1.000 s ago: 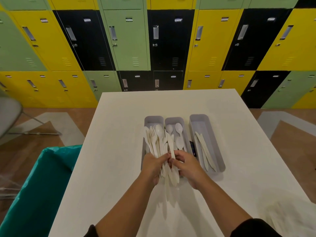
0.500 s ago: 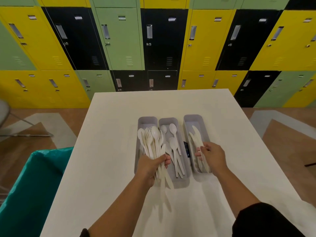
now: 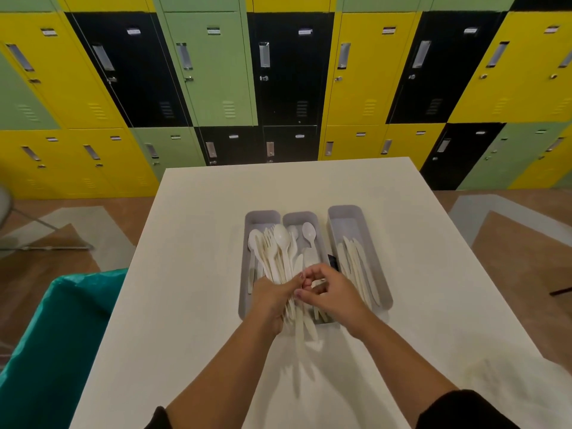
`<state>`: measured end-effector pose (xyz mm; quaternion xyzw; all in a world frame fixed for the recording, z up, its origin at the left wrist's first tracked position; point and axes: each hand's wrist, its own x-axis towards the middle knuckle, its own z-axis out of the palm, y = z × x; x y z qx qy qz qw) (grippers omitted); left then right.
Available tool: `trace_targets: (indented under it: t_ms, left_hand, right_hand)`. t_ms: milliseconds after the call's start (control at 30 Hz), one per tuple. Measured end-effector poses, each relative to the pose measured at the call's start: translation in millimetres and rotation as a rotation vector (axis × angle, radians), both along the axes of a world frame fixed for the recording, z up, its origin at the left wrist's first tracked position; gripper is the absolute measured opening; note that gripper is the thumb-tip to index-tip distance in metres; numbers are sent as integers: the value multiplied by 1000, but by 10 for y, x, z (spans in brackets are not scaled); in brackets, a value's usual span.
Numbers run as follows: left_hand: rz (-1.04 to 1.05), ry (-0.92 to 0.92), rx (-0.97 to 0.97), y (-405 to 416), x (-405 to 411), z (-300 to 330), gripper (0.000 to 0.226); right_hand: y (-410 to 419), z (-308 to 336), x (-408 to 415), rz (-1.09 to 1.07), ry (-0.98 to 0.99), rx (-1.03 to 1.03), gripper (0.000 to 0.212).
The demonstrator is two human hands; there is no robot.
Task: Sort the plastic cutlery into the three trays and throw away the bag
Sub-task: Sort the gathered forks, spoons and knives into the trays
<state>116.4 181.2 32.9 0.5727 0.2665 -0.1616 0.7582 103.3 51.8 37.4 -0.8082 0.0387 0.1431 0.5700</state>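
Three grey trays stand side by side on the white table (image 3: pixel 192 274). The left tray (image 3: pixel 246 230) lies under a fanned bundle of white plastic cutlery (image 3: pixel 277 252), which my left hand (image 3: pixel 272 297) grips above the trays. Spoons lie in the middle tray (image 3: pixel 309 216). White knives (image 3: pixel 356 264) rest in the right tray (image 3: pixel 349 212). My right hand (image 3: pixel 332 291) meets the bundle's handles from the right, its fingertips pinching at one piece. The clear plastic bag (image 3: pixel 507 376) lies crumpled at the table's near right.
A bin lined with a teal bag (image 3: pixel 52 342) stands on the floor left of the table. Yellow, green and black lockers (image 3: pixel 288 72) fill the wall behind. A small dark object (image 3: pixel 332 260) sits between the middle and right trays.
My right hand has left the knives in the right tray and come back left to the bundle in my left hand. The bundle has stayed over the left and middle trays.
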Motion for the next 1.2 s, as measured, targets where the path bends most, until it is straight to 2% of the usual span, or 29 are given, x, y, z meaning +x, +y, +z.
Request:
trace_targets:
  t_ms: [133, 267, 400, 567, 700, 733, 800, 900, 1033, 1200]
  left_hand:
    - [-27, 25, 51, -31, -17, -24, 26]
    - [-45, 98, 11, -37, -58, -47, 21]
    - [-81, 98, -75, -41, -85, -40, 22]
    - [-109, 74, -123, -12, -84, -41, 17]
    - [-127, 69, -106, -8, -66, -38, 18]
    - [-133, 67, -100, -14, -65, -47, 20]
    - [-145, 54, -67, -18, -67, -64, 25]
    - [-181, 22, 33, -58, -74, -92, 27]
    - [-284, -38, 276, -94, -99, -99, 15]
    - [-273, -48, 212, -53, -135, -88, 18]
  right_hand:
    - [71, -59, -39, -85, -9, 32, 25]
    - [70, -132, -17, -139, 16, 69, 17]
    - [-72, -161, 127, -414, 22, 184, 12]
    - [-464, -184, 394, -551, 17, 83, 26]
    - [-587, -158, 503, -441, -5, -227, 42]
    - [-556, -133, 493, -421, -28, -237, 44]
    - [-412, -71, 436, -386, -64, -160, 39]
    - [-99, -18, 323, -219, 58, -63, 29]
    - [176, -78, 222, -182, 109, -67, 32]
    - [187, -37, 231, -264, 126, 14, 25]
